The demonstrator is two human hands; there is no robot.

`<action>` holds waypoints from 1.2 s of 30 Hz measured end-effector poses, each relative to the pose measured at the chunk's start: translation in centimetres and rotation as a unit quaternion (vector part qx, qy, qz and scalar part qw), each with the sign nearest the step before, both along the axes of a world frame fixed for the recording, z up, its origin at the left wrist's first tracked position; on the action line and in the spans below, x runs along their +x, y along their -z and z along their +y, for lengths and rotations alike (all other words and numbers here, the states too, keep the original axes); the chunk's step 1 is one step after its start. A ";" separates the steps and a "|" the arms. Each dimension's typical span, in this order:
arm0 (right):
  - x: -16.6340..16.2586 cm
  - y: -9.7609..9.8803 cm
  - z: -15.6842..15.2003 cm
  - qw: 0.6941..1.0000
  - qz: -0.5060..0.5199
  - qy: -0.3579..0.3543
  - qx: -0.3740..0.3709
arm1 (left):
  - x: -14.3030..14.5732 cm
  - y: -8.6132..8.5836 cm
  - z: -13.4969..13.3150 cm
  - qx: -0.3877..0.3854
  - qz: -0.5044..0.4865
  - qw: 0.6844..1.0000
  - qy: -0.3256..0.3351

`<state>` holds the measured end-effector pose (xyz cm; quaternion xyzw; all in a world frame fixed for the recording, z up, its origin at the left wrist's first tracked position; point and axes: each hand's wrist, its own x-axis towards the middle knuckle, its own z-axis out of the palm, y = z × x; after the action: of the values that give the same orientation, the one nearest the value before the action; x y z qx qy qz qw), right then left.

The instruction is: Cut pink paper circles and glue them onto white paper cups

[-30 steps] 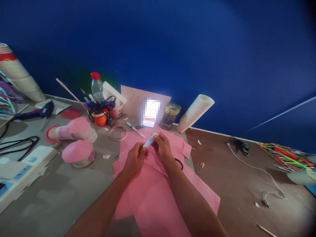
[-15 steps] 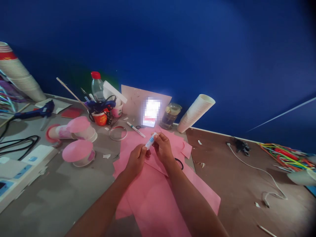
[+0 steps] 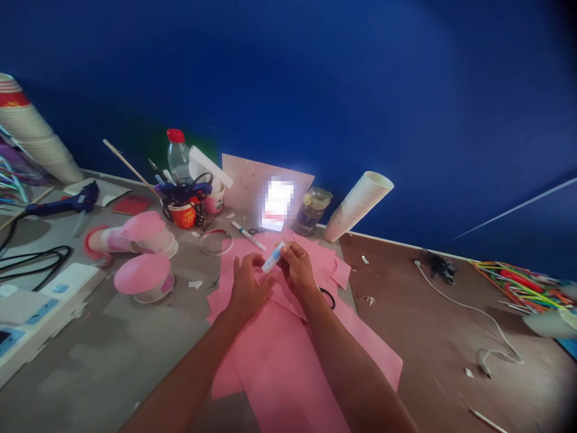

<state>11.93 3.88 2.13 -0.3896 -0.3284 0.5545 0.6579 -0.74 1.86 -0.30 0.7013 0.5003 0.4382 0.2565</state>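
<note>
Over the pink paper sheets, my right hand pinches a small glue stick, a white tube with a blue label, by its upper end. The tube slants down toward my left hand. Thumb and fingers of that hand are spread apart around the tube's lower end, and nothing is gripped in them. Whether a fingertip still touches the tube is hard to tell. Beyond my hands lies a white marker with a green band. A black ring-shaped handle shows beside my right wrist, partly hidden.
Pink-topped paper cups stand left, near a tape ring and a white power strip. Behind are a lit phone, a glass jar and a leaning cup stack. A white cable lies right.
My left hand has let go of the tube's lower end and opened, its fingers spreading slightly to the left. My right hand keeps its hold, nearly still.
</note>
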 end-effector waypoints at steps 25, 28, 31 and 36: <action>0.0 0.3 0.0 1.000 -0.016 -0.013 0.008 | -0.2 0.0 0.0 0.026 0.084 0.996 0.019; 0.0 0.2 0.0 1.000 -0.008 -0.015 0.003 | -0.2 -0.1 -0.1 0.010 0.084 0.995 0.058; 0.0 0.1 0.0 1.000 -0.007 -0.007 -0.006 | -0.3 -0.1 -0.1 0.021 0.058 0.998 0.010; 0.0 0.1 0.0 1.000 -0.005 -0.002 -0.008 | -0.4 -0.2 -0.1 0.061 0.089 0.994 0.001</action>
<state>11.93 3.88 2.08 -0.3970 -0.3278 0.5568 0.6518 -1.09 1.74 -0.12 0.7521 0.4934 0.4033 0.1683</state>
